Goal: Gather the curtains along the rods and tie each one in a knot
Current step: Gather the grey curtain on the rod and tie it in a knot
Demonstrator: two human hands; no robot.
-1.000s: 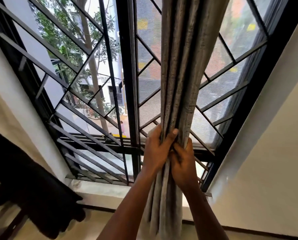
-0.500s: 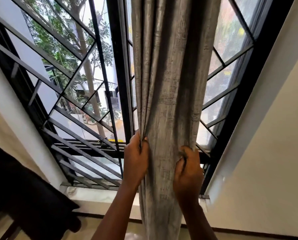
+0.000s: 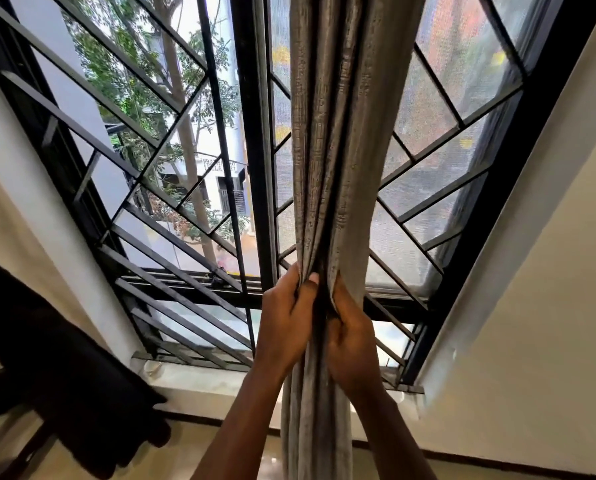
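I see the grey curtain [image 3: 338,140] hanging in front of the barred window [image 3: 172,188], bunched into narrow vertical folds. The left hand [image 3: 286,327] and right hand [image 3: 352,341] clamp it side by side at sill height, touching. Fingers of both curl tight into the folds, pressed together. No knot is tied. Dark cloth [image 3: 57,375] hangs lower left.

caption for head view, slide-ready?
Left hand and right hand bunch a grey woven curtain before a black-barred window.
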